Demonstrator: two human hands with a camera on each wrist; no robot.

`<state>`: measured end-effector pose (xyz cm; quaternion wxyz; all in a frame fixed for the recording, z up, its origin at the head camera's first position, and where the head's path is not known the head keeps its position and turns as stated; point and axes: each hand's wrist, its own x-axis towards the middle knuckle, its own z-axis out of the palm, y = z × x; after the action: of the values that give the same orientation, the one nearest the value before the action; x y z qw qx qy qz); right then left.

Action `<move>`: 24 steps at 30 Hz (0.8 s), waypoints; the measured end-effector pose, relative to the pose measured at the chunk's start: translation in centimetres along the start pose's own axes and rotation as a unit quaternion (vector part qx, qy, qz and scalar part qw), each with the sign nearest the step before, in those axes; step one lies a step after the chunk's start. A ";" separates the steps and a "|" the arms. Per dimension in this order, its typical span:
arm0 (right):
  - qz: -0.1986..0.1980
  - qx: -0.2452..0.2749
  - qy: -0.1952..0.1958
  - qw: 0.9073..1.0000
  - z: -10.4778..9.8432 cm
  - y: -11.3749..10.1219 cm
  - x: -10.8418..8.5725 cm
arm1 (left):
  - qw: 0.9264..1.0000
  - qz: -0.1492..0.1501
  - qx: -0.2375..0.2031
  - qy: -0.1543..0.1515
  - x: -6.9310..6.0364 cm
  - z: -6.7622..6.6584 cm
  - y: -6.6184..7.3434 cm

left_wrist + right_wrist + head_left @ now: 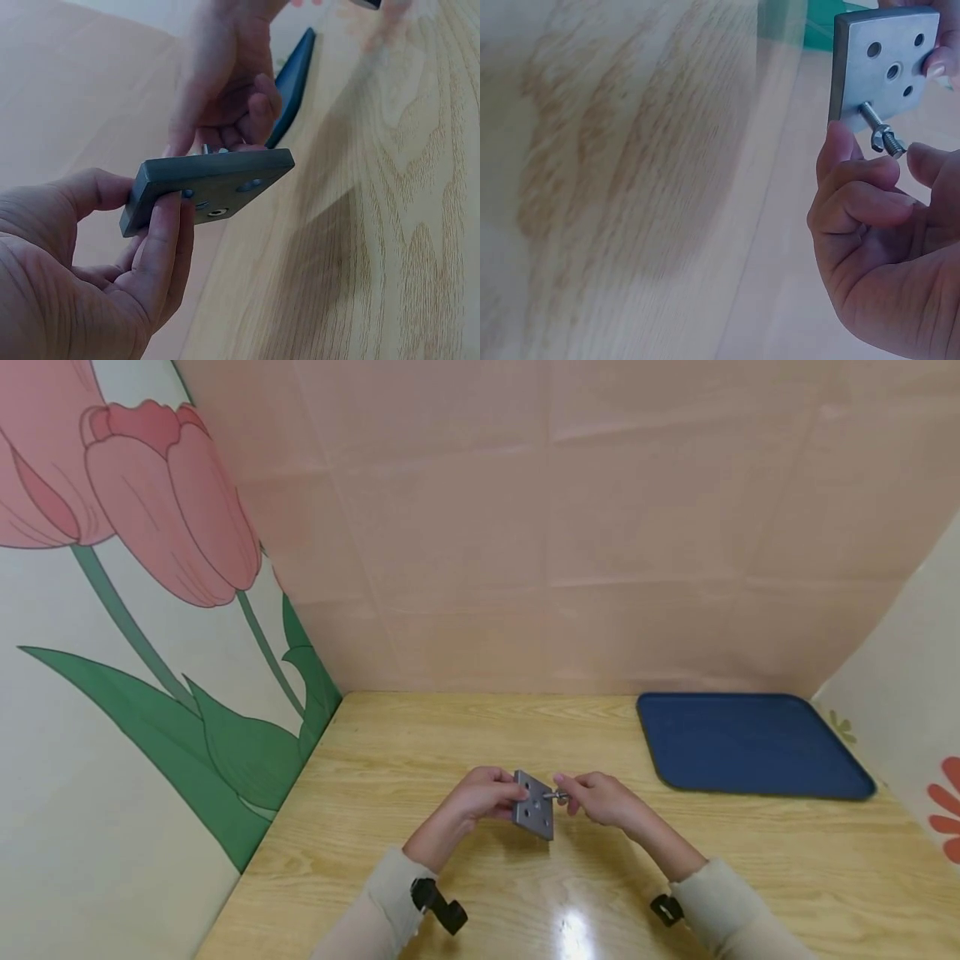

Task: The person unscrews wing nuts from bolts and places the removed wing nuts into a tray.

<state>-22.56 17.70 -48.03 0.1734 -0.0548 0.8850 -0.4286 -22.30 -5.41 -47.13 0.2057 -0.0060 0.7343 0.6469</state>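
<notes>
A grey metal plate (534, 821) with several round holes is held up above the table, tilted, by my left hand (487, 793). The left thumb and fingers grip its edge in the left wrist view, where the plate (217, 166) is seen nearly edge-on. From one hole near the plate's corner a bolt (869, 115) sticks out, with a small nut (880, 138) near its free end. My right hand (600, 797) has its curled fingers and thumb around that end, pinching at the nut. The nut's exact shape is partly hard to make out.
A dark blue tray (753, 743) lies at the back right of the wooden table (420, 727). A pink cloth (547, 527) hangs behind the table, and a tulip-printed panel (150, 693) stands along the left. Each sleeve has a black wrist device.
</notes>
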 end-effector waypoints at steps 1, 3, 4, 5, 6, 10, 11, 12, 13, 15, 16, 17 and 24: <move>-0.002 0.000 -0.002 1.000 0.0 0.0 0.0 | 1.000 0.001 -0.001 -0.001 0.0 0.0 0.0; -0.002 0.001 -0.005 1.000 0.0 0.0 0.0 | 1.000 0.002 -0.002 -0.001 0.0 0.0 0.0; -0.003 0.002 -0.006 1.000 0.0 -0.1 -0.1 | 1.000 0.002 -0.001 -0.001 -0.1 0.1 0.1; -0.004 0.000 -0.007 1.000 0.0 -0.1 -0.1 | 1.000 0.001 0.000 -0.001 -0.1 0.1 0.1; -0.004 0.000 -0.008 1.000 0.0 -0.1 -0.1 | 1.000 0.000 0.001 0.000 -0.1 0.1 0.1; -0.008 -0.004 -0.008 1.000 0.0 -0.2 -0.1 | 1.000 -0.003 0.001 0.000 -0.1 0.1 0.2; -0.013 -0.007 -0.009 1.000 0.0 -0.2 -0.1 | 1.000 -0.004 0.001 0.000 -0.1 0.1 0.2; -0.014 -0.008 -0.008 1.000 0.0 -0.2 -0.2 | 1.000 -0.004 0.001 0.000 -0.1 0.0 0.2; -0.016 -0.009 -0.007 1.000 0.0 -0.2 -0.2 | 1.000 -0.004 0.000 -0.001 -0.1 0.0 0.2; -0.021 -0.009 -0.008 1.000 0.0 -0.1 -0.1 | 1.000 -0.004 0.000 -0.001 0.0 0.0 0.1; -0.025 -0.008 -0.009 1.000 -0.1 -0.1 -0.1 | 1.000 -0.004 -0.001 -0.001 0.0 0.0 0.1; -0.030 -0.006 -0.011 0.999 -0.1 -0.1 -0.1 | 1.000 -0.005 -0.001 -0.001 0.0 -0.1 0.1; -0.102 -0.024 -0.010 0.994 -0.3 0.2 0.1 | 1.000 -0.008 -0.002 0.000 0.1 -0.1 -0.1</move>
<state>-22.72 18.00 -48.00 0.1360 -0.1529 0.8829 -0.4225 -22.42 -5.51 -47.23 0.2103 -0.0123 0.7330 0.6468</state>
